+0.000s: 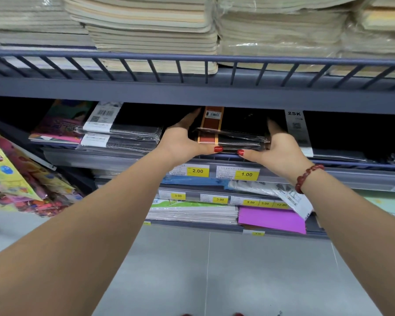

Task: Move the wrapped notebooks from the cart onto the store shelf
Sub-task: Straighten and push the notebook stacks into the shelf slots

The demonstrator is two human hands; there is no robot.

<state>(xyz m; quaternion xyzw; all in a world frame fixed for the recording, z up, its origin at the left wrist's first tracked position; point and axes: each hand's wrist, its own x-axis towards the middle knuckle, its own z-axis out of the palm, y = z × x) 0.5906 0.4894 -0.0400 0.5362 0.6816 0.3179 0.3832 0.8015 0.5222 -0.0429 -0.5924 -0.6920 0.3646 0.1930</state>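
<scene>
You held a small stack of wrapped notebooks (234,134) between both hands at the front edge of the store shelf (342,166). The covers were black under clear film, and a brown and orange paper band with a barcode label ran over the top one, near its left side. The exact number of notebooks in the stack could not be told. Your left hand (183,142) pressed against the stack's left edge, and your right hand (281,149) against its right edge, so each grip was closed on the stack, with the thumbs under its front.

The stack sat in the gap below the upper shelf rail (196,59), with little headroom above it. Just to the left lay two black wrapped packs (123,135) with white labels, one on the other, close to your left hand. To the right, a black pack with a white 25K label (295,124) lay just beside your right hand. Two yellow price tags (197,171), reading 2.00 and 1.00, sat on the shelf front directly below your hands.
</scene>
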